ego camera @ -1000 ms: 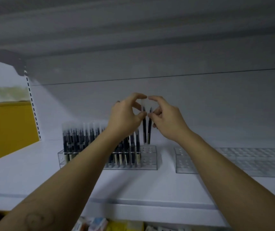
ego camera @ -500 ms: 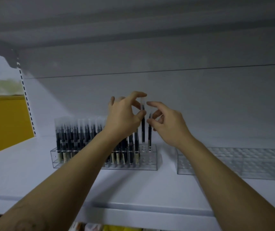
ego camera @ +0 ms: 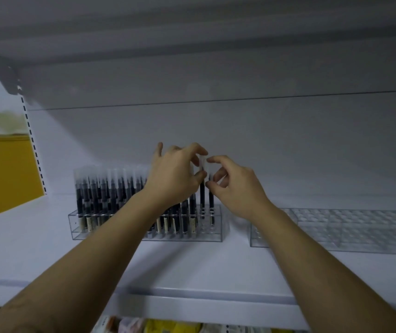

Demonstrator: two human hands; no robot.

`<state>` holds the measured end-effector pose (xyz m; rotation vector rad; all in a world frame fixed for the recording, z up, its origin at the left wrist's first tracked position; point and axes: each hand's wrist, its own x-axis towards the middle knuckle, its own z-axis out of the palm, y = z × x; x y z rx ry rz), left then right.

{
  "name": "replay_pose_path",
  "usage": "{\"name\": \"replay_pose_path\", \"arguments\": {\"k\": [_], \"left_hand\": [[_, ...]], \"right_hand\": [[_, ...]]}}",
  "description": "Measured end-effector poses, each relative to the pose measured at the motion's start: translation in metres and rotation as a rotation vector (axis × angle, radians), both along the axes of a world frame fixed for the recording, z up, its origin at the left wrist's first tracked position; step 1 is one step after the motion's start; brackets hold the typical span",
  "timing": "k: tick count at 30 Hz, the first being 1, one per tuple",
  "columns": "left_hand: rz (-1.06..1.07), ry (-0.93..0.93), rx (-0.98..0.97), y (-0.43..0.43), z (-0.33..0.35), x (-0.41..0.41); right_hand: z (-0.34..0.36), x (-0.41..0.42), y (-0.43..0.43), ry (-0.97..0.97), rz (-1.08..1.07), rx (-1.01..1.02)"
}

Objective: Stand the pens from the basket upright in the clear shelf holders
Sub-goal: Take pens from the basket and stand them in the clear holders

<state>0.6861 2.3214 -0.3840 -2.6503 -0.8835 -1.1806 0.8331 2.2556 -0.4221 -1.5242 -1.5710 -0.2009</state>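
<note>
Pinches one pen (ego camera: 202, 189) in the left hand (ego camera: 175, 175), a second pen (ego camera: 211, 201) in the right hand (ego camera: 239, 187), both upright at the clear holder (ego camera: 217, 235)'s right end.

Dark pens (ego camera: 101, 193) with frosted clear caps stand upright in rows, filling most of the left clear holder (ego camera: 217, 233). At its right end the left hand (ego camera: 175, 174) pinches the left pen (ego camera: 202, 195) and the right hand (ego camera: 235, 186) the right pen (ego camera: 211, 205), both upright. A second clear holder (ego camera: 360, 231) sits beside it on the right
</note>
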Motion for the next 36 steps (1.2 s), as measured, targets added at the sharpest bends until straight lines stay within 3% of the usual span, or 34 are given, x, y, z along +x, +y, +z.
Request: {"name": "replay_pose_path", "arguments": {"k": [12, 24, 36], "left_hand": [[-0.043, 0.084, 0.024, 0.000, 0.001, -0.003], [0.113, 0.233, 0.052, -0.012, 0.011, -0.008], [-0.039, 0.161, 0.174, -0.070, -0.011, -0.052]], "right_hand": [[-0.001, -0.002, -0.004, -0.034, -0.048, 0.016], [0.005, -0.007, -0.018, -0.132, -0.107, -0.048], [0.001, -0.044, -0.089, -0.228, -0.154, -0.070]]}}
